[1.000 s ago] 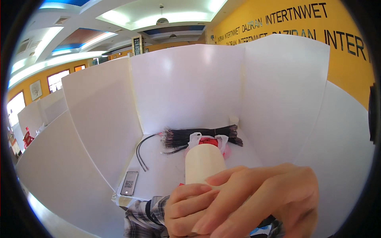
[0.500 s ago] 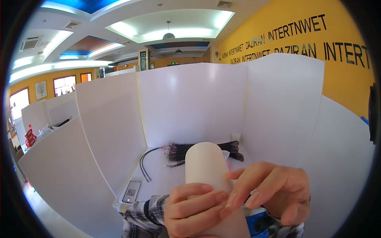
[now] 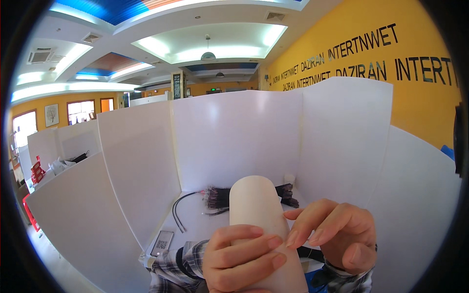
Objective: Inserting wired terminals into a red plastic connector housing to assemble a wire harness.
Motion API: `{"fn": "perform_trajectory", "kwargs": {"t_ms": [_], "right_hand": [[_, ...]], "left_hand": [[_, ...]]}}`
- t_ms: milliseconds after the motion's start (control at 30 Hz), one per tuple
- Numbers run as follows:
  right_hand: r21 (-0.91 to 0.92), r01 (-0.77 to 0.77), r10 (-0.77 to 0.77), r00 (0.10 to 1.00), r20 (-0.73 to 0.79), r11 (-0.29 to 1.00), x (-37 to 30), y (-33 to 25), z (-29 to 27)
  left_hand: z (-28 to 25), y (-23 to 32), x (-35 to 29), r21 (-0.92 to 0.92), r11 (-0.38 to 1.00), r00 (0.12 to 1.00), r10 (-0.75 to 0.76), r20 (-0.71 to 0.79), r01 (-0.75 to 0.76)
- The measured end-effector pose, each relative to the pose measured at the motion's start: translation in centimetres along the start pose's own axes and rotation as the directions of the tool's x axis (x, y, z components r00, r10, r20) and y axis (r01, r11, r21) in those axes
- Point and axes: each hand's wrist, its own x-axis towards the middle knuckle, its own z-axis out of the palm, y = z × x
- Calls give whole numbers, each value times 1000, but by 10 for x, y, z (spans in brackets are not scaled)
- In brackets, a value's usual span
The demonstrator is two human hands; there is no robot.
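A smooth cream-coloured form with a rounded top [image 3: 254,202], shaped like a thick cylinder, leans up in front of me; its lower end runs out of view. My left hand [image 3: 244,259] is wrapped over its front, fingers closed on it. At its right side is my right hand [image 3: 334,234], fingers bent and spread, the thumb well apart. Its fingertips are at or just off the form's surface; whether they touch I cannot tell. Nothing shows between them. Behind the form lies a bundle of thin black strands, perhaps wires [image 3: 217,198], partly hidden by it.
White panels [image 3: 237,136] stand around the white table on three sides. Two black cords [image 3: 175,210] curve across the left of the tabletop. A phone [image 3: 162,242] lies beside my left sleeve. A small white object [image 3: 289,179] sits in the back right corner.
My right hand has shifted slightly right, and its fingertips have drawn away from my left fingers. My left hand keeps its hold. The whole view has tilted up a little.
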Motion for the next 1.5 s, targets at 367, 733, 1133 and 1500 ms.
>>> {"fn": "perform_trajectory", "kwargs": {"t_ms": [367,733,1133,1500], "right_hand": [[-124,-401,335,870,-362,908,-30,118,-77],[-748,-663,501,652,-569,14,-246,298,-163],[-796,-606,447,708,-548,-16,-249,302,-160],[-801,-598,449,716,-534,2,-252,300,-161]], "left_hand": [[-11,-4,3,-12,1000,992,-7,123,9],[-1,-9,5,-42,997,998,65,28,-63],[4,-17,3,-42,991,992,125,-1,-125],[-6,-14,13,-23,998,995,53,87,-51]]}}
